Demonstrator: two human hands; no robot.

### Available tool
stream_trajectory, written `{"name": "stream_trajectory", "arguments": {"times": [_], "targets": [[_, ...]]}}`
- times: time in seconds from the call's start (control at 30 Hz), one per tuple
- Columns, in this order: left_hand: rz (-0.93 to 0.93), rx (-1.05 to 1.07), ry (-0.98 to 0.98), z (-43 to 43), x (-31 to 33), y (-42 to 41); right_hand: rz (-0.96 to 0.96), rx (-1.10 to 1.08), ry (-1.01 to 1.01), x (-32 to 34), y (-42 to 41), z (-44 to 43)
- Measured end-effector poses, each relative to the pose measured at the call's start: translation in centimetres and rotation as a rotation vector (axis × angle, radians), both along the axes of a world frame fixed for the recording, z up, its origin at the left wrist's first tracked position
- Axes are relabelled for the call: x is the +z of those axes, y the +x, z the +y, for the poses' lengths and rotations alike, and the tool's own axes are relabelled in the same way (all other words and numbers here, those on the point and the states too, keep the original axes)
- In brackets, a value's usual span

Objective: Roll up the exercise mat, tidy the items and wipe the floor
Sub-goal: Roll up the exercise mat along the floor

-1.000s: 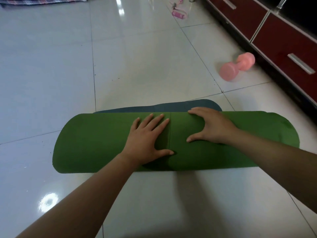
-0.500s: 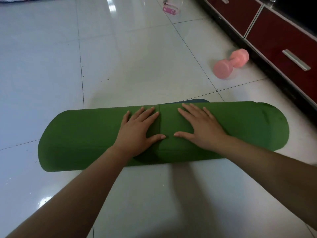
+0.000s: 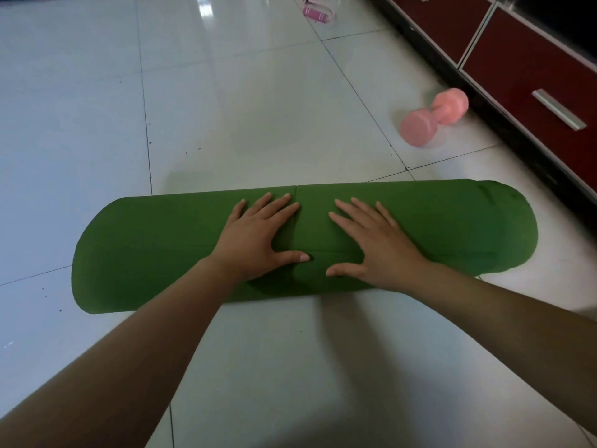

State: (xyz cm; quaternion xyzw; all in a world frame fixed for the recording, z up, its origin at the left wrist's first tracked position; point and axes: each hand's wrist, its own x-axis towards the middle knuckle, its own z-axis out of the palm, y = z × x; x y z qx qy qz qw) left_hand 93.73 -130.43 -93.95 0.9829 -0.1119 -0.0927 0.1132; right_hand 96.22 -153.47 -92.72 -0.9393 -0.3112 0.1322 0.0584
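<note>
Blue tail gone since a second ago: green foam exercise mat (image 3: 145, 250) seemingly fully rolled; left hand (image 3: 258, 240), right hand (image 3: 374, 247) spread flat on top.

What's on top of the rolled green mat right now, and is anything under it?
Both hands lie flat and open on the mat: left hand and right hand, side by side near its middle. Only floor shows around it; whatever is beneath the roll is covered.

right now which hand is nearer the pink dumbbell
Right. The right hand lies flat on the rolled green mat, on the side toward the pink dumbbell. The left hand rests beside it, farther away.
</note>
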Motion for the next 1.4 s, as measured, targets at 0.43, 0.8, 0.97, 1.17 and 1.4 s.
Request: {"name": "stream_trajectory", "arguments": {"times": [0.43, 0.8, 0.97, 1.17, 1.4], "targets": [[0.172, -0.295, 0.324, 4.0, 4.2, 1.6, -0.034, -0.031, -0.009, 0.7, 2.1, 1.0], [-0.021, -0.042, 0.048, 7.1, 0.9, -4.0, 0.021, 0.03, -0.102, 0.8, 0.3, 8.5], [-0.039, 0.157, -0.004, 11.5, 0.7, -5.7, 0.021, 0.022, -0.11, 0.8, 0.5, 10.8], [-0.087, 0.336, -0.09, 15.6, 0.5, -7.9, 0.028, 0.036, -0.114, 0.5, -0.5, 15.0], [-0.065, 0.884, -0.432, 19.4, -0.1, -8.5, 0.02, 0.007, -0.09, 0.4, -0.8, 15.8]]}}
